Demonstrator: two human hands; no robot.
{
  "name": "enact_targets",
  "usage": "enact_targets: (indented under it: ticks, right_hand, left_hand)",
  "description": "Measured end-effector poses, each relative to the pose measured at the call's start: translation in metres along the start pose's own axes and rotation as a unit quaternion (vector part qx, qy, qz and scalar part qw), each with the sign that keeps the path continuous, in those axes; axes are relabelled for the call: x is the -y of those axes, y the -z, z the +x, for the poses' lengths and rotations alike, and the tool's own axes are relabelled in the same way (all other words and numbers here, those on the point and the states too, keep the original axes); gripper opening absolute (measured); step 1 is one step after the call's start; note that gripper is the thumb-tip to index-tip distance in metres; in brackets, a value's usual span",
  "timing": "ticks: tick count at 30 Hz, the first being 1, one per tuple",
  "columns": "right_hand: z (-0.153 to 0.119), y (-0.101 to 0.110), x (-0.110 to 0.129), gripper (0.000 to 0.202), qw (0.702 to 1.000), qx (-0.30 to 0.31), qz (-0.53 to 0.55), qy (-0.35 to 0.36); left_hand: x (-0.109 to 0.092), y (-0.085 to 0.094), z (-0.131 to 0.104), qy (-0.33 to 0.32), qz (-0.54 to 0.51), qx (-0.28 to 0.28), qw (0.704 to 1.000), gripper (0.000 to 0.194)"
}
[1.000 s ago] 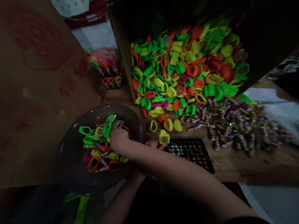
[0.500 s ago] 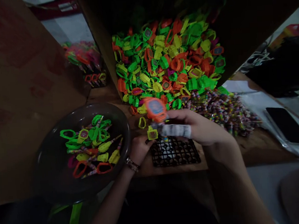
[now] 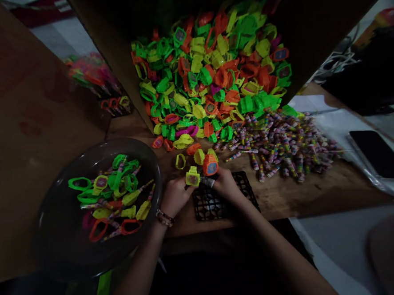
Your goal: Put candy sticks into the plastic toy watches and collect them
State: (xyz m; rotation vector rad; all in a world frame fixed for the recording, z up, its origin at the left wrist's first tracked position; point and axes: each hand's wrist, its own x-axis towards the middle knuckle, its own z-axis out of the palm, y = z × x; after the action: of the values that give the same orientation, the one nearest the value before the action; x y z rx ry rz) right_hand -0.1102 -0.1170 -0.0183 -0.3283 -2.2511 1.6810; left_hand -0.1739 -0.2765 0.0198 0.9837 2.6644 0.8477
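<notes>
A yellow toy watch [image 3: 192, 177] is in my left hand [image 3: 176, 195], its face towards me and the fingers closed around its strap. An orange toy watch [image 3: 211, 165] stands at the fingertips of my right hand [image 3: 224, 184], which are closed on it. Whitish patterned wrapping [image 3: 207, 181] shows at a right finger; I cannot tell whether it is tape or a wrapper. Both hands are close together over the back of a black plastic grid tray [image 3: 204, 211], partly covered by the right hand. Another yellow watch [image 3: 199, 156] is just behind them.
A large grey basin [image 3: 52, 236] at left holds toy watches with candy tubes. An open cardboard box [image 3: 106, 50] spills a heap of bright watches [image 3: 197, 94]. Wrapped candy tubes [image 3: 283, 146] are piled at right. Beyond lies a phone [image 3: 380, 154] on plastic.
My right hand has come down and towards the left hand with the orange toy watch, ending beside the yellow one. The view has shifted slightly.
</notes>
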Motion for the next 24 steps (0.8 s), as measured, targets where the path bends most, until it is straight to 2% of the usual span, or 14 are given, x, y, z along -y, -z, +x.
enact_targets:
  ticks: [7,18,19,21,23,24]
  right_hand:
    - [-0.003,0.001,0.014,0.012,0.997,0.024,-0.059,0.048]
    - [0.004,-0.002,0.012,0.01,0.986,0.053,-0.122,0.096]
    - [0.004,-0.002,0.011,0.01,0.986,0.052,-0.125,0.101]
    - [0.003,-0.003,0.009,0.012,0.984,0.046,-0.134,0.105]
    - [-0.001,-0.005,0.007,0.013,0.984,0.037,-0.142,0.105]
    - [-0.002,-0.006,0.006,0.013,0.983,0.032,-0.146,0.105]
  left_hand:
    - [-0.005,-0.006,-0.007,0.043,0.007,-0.033,0.999,0.014]
    - [-0.005,0.001,-0.007,0.059,-0.031,0.012,0.998,0.013]
    - [-0.006,0.004,-0.009,0.06,-0.035,0.016,0.997,0.022]
    - [-0.011,0.008,-0.012,0.047,-0.078,0.006,0.996,0.053]
    - [-0.017,0.009,-0.012,0.008,-0.18,-0.046,0.983,0.078]
    - [-0.021,0.009,-0.01,-0.021,-0.234,-0.077,0.969,0.079]
